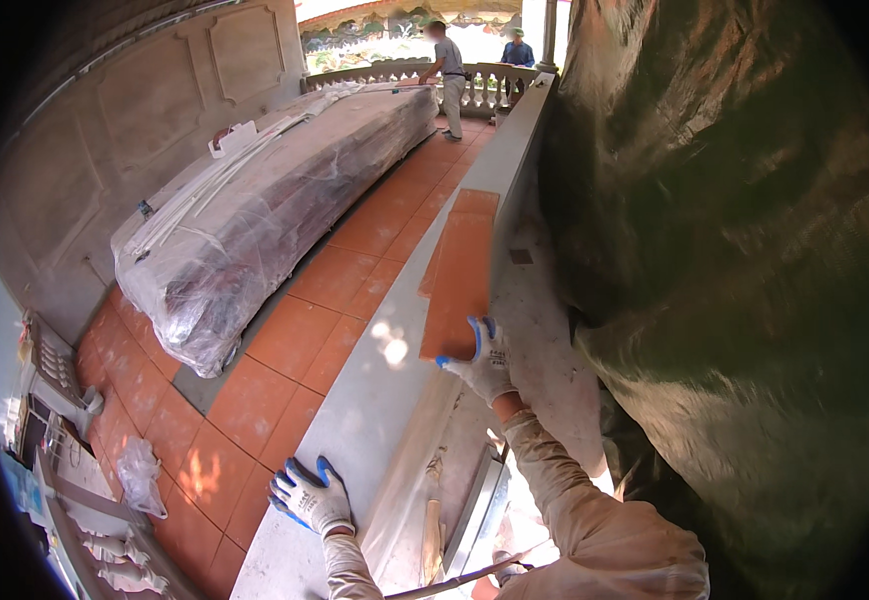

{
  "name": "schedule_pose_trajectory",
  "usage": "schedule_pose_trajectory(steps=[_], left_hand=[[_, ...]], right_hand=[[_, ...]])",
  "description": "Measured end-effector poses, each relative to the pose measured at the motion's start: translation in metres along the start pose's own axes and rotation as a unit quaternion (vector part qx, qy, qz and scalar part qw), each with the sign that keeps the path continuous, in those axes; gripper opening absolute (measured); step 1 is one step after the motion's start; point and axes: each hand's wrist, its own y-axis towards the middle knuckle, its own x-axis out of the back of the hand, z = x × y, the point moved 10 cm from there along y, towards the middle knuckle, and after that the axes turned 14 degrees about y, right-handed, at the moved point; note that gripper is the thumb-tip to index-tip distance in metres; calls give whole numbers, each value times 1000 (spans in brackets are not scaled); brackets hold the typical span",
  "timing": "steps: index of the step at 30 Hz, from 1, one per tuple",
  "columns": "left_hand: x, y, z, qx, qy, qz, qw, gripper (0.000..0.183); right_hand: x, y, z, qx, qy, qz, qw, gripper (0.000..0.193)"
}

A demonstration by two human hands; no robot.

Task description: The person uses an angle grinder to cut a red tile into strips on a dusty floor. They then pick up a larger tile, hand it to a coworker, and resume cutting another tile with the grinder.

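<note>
My right hand (483, 362), in a white glove with blue fingertips, grips the near end of a long, narrow terracotta tile (462, 270). Its thumb is at the tile's near left corner and its fingers are at the right edge. More terracotta pieces (477, 202) show beneath and beyond that tile, on top of the grey ledge (380, 385). Farther left and nearer to me, my left hand (313, 497), gloved the same way, lies on the ledge with its fingers spread. It holds nothing.
Left of the ledge runs a floor of square terracotta tiles (307, 328). A long plastic-wrapped stack (285, 200) stands on it. A dark green tarp (735, 250) hangs at right. Two people (450, 80) are near the far balustrade (375, 75). A plastic bag (141, 477) lies at lower left.
</note>
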Motion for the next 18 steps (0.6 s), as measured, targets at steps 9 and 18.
schedule_pose_trajectory(steps=[9, 18], left_hand=[[1, 0, -3, -1, -2, -4, 1000, 69], [0, -1, -1, -3, 8, 4, 1000, 71]], right_hand=[[-22, 21, -1, 67, -153, 7, 986, 114], [-47, 75, -25, 33, -125, 5, 992, 120]])
